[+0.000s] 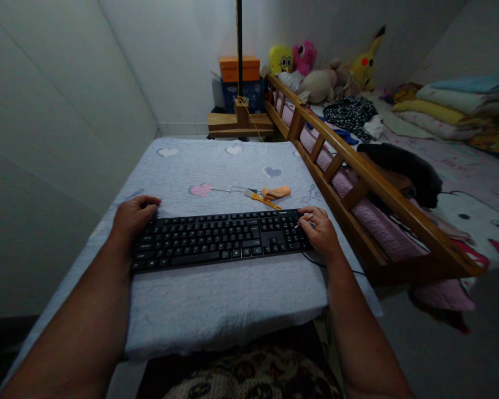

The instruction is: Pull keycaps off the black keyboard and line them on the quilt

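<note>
A black keyboard (208, 238) lies on the cloth-covered table, its number pad on the right. My left hand (136, 216) is at the keyboard's far left corner, fingers curled together against its edge; the hidden fingertips leave the exact grip unclear. Over the number pad, my right hand (319, 228) pinches a thin white stick, which looks like a cotton swab (303, 220). Beyond the keyboard lie a small brush (263, 199) with a yellow-orange handle and a thin metal wire tool (232, 189). Next to them rests an orange handle-like piece (276, 192).
A pale blue cloth with hearts (233, 293) covers the table. Along the right runs a wooden bed rail (336, 147), with bedding and plush toys (316, 83) behind it. A wooden stand with a black pole (239, 55) and an orange box (239, 68) are at the back. The keyboard cable (316, 260) trails right.
</note>
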Available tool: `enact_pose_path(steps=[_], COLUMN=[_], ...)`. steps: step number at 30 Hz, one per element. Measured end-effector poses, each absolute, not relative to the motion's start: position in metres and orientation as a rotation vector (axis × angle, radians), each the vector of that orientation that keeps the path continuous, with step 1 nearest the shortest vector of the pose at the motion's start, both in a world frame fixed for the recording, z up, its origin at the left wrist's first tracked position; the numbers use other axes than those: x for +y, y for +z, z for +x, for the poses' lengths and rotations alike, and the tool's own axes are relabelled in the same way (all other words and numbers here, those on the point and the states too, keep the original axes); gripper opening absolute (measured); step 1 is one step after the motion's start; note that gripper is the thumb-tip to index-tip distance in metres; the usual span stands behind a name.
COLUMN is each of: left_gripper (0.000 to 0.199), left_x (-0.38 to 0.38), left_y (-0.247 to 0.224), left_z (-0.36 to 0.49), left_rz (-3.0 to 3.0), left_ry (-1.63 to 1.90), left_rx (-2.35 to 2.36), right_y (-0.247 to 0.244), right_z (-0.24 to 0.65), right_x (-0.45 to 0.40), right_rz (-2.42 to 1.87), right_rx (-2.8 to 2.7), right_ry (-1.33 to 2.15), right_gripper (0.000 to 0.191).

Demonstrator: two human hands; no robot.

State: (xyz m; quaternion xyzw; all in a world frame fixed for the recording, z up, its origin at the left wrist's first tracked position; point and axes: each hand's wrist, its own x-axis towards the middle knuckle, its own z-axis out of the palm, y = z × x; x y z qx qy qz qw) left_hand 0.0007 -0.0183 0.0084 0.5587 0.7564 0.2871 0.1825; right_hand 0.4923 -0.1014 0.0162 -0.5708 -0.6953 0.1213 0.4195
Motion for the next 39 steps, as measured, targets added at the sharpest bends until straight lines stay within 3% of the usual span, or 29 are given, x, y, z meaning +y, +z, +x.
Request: enact_pose_path(steps=[39], left_gripper=[0.052], left_x=[-0.0201], left_y=[0.0115], left_z=[0.0029], left_rz=[1.559], left_ry=[0.794], left_rx=[2.156], right_y=[0.0153], right_z=[0.4935], right_x=[-0.0993], right_rz=[-1.432], right_rx=[-1.742], right_ry=[0.308], right_gripper=[0.017])
